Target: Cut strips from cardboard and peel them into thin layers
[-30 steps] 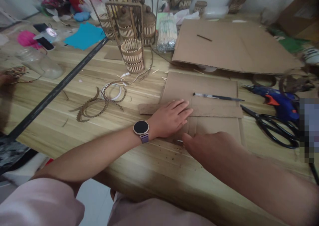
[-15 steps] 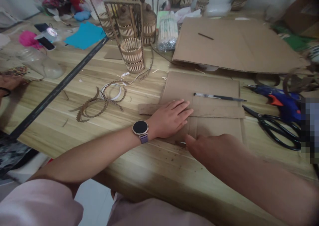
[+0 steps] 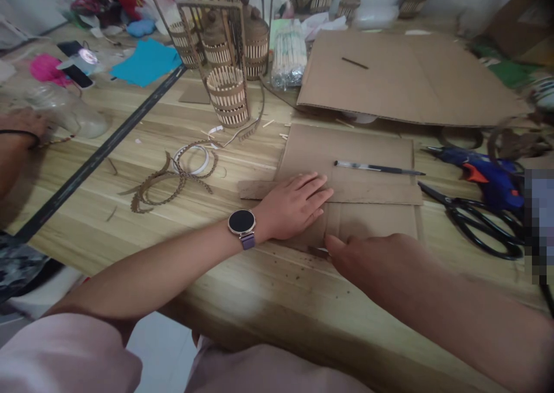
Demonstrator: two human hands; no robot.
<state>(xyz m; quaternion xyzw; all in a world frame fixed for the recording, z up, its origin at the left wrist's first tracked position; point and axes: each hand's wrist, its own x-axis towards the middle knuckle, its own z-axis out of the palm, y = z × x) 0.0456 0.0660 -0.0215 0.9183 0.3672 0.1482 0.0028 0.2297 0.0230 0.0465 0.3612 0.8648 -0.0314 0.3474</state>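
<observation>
My left hand [image 3: 296, 205] lies flat with fingers spread, pressing on a long narrow cardboard strip [image 3: 372, 194]. Beneath that strip is a larger cardboard sheet [image 3: 372, 142], and a black-and-clear pen [image 3: 378, 167] rests across it. At the sheet's near edge my right hand [image 3: 376, 260] is closed, its thumb toward the left. A thin, flat brownish strip [image 3: 318, 251] sticks out beside the thumb; its kind is unclear, and most of what the fingers hold is hidden.
Black-handled scissors [image 3: 480, 225] and a blue glue gun [image 3: 485, 173] lie at right. Behind are a big cardboard sheet [image 3: 407, 81] and a small stick basket [image 3: 227, 96]. Curled cardboard strips [image 3: 151, 191] lie left. Another person's hand [image 3: 23, 124] is at the far left.
My right hand has shifted very slightly, and a bit more of the thin strip shows by its thumb. My left hand stays put. At far left, the other person's hand has come further in.
</observation>
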